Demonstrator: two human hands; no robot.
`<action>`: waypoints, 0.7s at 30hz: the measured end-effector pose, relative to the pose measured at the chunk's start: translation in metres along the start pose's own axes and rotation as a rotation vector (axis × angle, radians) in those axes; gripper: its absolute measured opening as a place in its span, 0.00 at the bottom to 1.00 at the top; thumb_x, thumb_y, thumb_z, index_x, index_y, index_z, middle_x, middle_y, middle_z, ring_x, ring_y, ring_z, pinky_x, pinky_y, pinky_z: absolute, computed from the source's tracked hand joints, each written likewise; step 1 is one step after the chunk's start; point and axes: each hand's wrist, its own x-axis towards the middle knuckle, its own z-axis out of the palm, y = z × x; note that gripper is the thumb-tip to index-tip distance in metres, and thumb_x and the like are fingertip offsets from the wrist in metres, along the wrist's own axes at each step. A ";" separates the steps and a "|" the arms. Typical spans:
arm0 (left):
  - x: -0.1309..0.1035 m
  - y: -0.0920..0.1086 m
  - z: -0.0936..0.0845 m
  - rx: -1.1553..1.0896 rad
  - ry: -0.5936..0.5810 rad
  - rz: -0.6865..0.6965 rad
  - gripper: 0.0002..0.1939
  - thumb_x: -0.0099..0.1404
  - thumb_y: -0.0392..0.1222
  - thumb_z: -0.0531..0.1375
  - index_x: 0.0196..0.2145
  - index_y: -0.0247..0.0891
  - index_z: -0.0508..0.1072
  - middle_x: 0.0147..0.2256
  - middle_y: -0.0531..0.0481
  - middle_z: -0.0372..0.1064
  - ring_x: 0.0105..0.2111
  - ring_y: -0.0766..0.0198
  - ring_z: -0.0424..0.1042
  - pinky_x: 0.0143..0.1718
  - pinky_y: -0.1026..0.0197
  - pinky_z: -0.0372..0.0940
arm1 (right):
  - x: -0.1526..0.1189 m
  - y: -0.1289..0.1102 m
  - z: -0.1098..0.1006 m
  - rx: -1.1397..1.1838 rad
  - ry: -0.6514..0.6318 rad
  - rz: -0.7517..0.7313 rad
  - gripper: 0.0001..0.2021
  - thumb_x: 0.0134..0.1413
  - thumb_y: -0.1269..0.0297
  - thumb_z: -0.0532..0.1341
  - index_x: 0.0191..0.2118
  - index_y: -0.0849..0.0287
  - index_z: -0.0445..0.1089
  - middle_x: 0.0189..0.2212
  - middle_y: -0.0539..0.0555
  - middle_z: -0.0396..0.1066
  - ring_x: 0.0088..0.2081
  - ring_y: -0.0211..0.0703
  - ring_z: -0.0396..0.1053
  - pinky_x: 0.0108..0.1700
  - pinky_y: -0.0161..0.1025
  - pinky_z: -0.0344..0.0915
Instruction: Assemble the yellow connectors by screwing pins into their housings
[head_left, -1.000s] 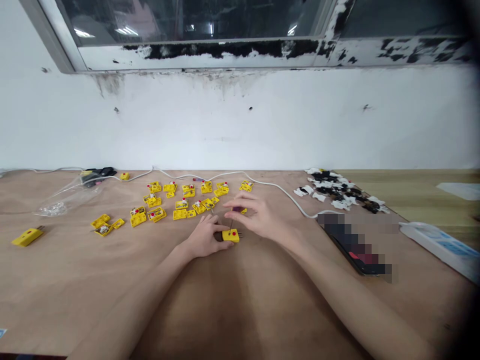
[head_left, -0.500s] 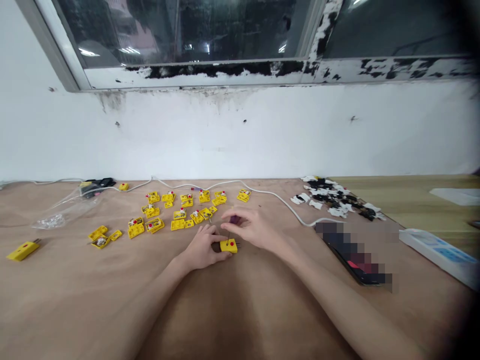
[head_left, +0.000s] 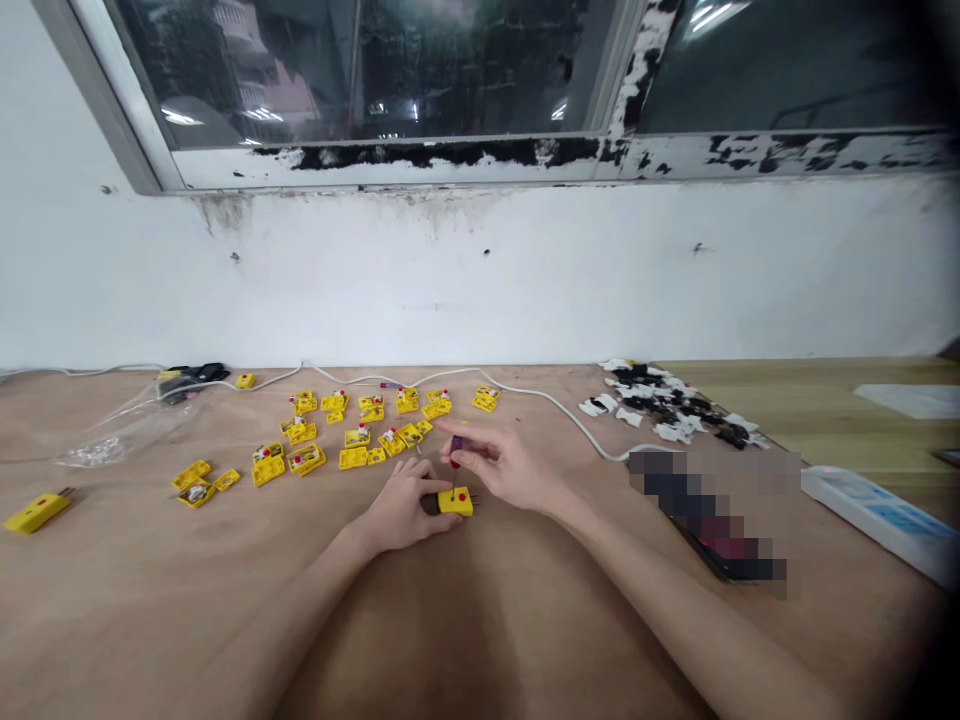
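Observation:
My left hand (head_left: 405, 508) is closed around a yellow plug (head_left: 463, 503) with a red dot, its dark end under my fingers and its metal pins pointing right. The plug rests on the brown tabletop. In my right hand (head_left: 506, 463) is a small screwdriver (head_left: 457, 450) with a purple handle, pinched between thumb and fingers. Its thin shaft stands nearly upright, the tip at a hole in the plug's top face. Just beyond my left hand lie opened yellow plug casings (head_left: 390, 441) with parts inside.
More opened casings (head_left: 306, 459) lie at centre-left, and a closed yellow plug (head_left: 36, 512) at far left. A plastic bag (head_left: 120, 440) sits behind it. Black and white pieces (head_left: 675, 405) are heaped at back right, with a white cable (head_left: 551, 400), a pixelated dark device (head_left: 720, 560) and a power strip (head_left: 877, 520) nearby.
The screwdriver's handle has come more upright over the plug, and my right fingers have shifted on it, the index finger now stretched out. My left hand still holds the plug. The view has tilted slightly.

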 end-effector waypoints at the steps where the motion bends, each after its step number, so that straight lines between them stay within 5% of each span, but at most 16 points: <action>1: 0.000 0.000 0.000 0.001 0.001 0.002 0.20 0.59 0.58 0.67 0.46 0.48 0.80 0.40 0.48 0.67 0.44 0.54 0.65 0.49 0.51 0.59 | 0.000 0.002 0.001 0.022 0.038 0.017 0.18 0.63 0.66 0.59 0.57 0.55 0.70 0.40 0.54 0.77 0.38 0.41 0.75 0.41 0.39 0.73; 5: 0.000 0.001 -0.001 -0.003 0.003 0.013 0.20 0.59 0.58 0.67 0.47 0.49 0.79 0.39 0.49 0.67 0.43 0.55 0.64 0.49 0.52 0.58 | 0.000 0.008 0.003 -0.070 0.178 -0.012 0.13 0.59 0.63 0.64 0.50 0.55 0.76 0.44 0.56 0.76 0.40 0.43 0.74 0.43 0.41 0.73; 8: 0.000 0.000 0.000 -0.006 0.007 0.016 0.20 0.59 0.59 0.66 0.46 0.49 0.80 0.38 0.49 0.67 0.43 0.55 0.64 0.49 0.52 0.58 | 0.000 0.005 0.002 -0.012 0.077 -0.026 0.18 0.64 0.64 0.59 0.58 0.54 0.70 0.46 0.56 0.76 0.43 0.43 0.74 0.46 0.42 0.73; 12: 0.000 -0.002 0.001 0.002 0.012 0.021 0.20 0.60 0.59 0.66 0.47 0.49 0.79 0.39 0.48 0.67 0.43 0.55 0.64 0.49 0.52 0.59 | 0.001 -0.002 -0.001 -0.110 0.129 -0.023 0.12 0.60 0.64 0.63 0.48 0.56 0.77 0.40 0.55 0.77 0.37 0.42 0.74 0.40 0.40 0.73; 17: 0.000 -0.005 0.003 0.017 0.011 0.014 0.22 0.59 0.60 0.66 0.48 0.48 0.79 0.39 0.47 0.68 0.44 0.54 0.64 0.50 0.51 0.59 | 0.001 -0.007 -0.004 -0.143 0.031 -0.080 0.15 0.65 0.68 0.58 0.55 0.54 0.73 0.42 0.55 0.77 0.39 0.41 0.74 0.44 0.40 0.72; 21: 0.000 -0.005 0.003 0.019 0.016 0.028 0.21 0.60 0.58 0.66 0.48 0.50 0.79 0.44 0.46 0.69 0.47 0.52 0.64 0.53 0.49 0.59 | 0.002 -0.005 -0.005 -0.205 0.117 -0.104 0.10 0.60 0.67 0.64 0.46 0.56 0.78 0.40 0.54 0.77 0.39 0.43 0.74 0.43 0.40 0.71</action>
